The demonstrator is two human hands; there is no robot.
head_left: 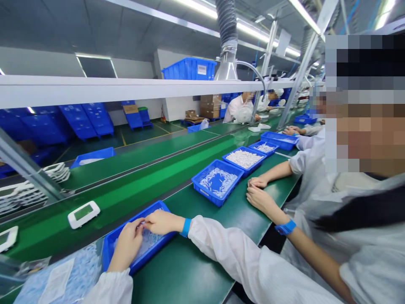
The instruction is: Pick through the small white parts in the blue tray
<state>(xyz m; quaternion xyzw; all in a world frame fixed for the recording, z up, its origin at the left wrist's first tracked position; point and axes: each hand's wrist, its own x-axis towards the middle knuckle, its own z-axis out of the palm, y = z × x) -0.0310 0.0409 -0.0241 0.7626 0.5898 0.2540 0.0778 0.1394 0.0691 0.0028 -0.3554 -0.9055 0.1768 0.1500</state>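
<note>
And here the left hand and right hand meet at the fingertips over the near blue tray, either grip's hold impossible to tell, with clear pieces lying inside, so plenty seems left, how much is done unclear!

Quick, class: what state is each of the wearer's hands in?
Left hand: closed over the blue tray; contents cannot be told.
Right hand: closed; contents cannot be told.

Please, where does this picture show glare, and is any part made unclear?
Head view: a bright reflection streaks the green conveyor belt; pale sheen lies on the green tabletop; a ceiling light looks washed out; coarse pixel blocks cover the nearest co-worker's head.
</note>
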